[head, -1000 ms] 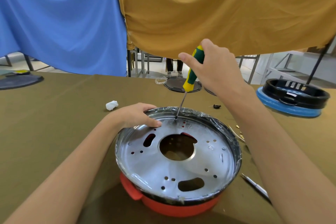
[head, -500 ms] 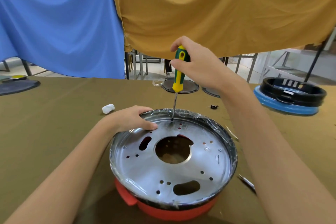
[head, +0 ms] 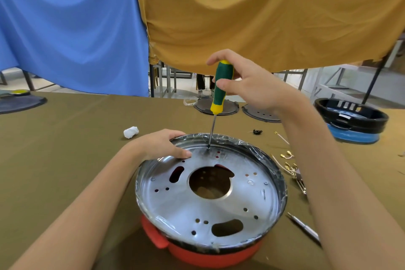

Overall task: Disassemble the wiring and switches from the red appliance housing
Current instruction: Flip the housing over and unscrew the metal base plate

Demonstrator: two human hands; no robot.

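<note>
Two hands on the job: both busy right now, details below.

Right hand: my right hand (head: 252, 85) is wrapped around the green and yellow handle of the screwdriver (head: 219, 87), fingers curled on it, holding it nearly upright.

Left hand: my left hand (head: 162, 144) grips the far-left rim of the housing, fingers curled over the edge and thumb pressed flat on the metal, to keep the thing from spinning.

Step in hand: I'd say I'm backing out a screw. The tip sits on the silver metal plate (head: 197, 204) near its far edge, just beside my left thumb. Can't actually see the screw head under the tip, too small.

Next move: probably just steady downward pressure and turning with the shaft kept straight so the tip doesn't cam out, while the left hand holds firm. There look to be a few more screws around the plate, so it likely won't lift off yet.

How the red housing looks: the red housing (head: 210, 256) sits on the desk (head: 65, 149) right in front of me. Shiny plate on top, big round hole in the middle, a few slots and small holes, red showing through some. Crinkly clear film around the dark rim.

Loose bits: some wires with brass terminals (head: 289, 166) lie on the desk just to the right of the housing.
</note>
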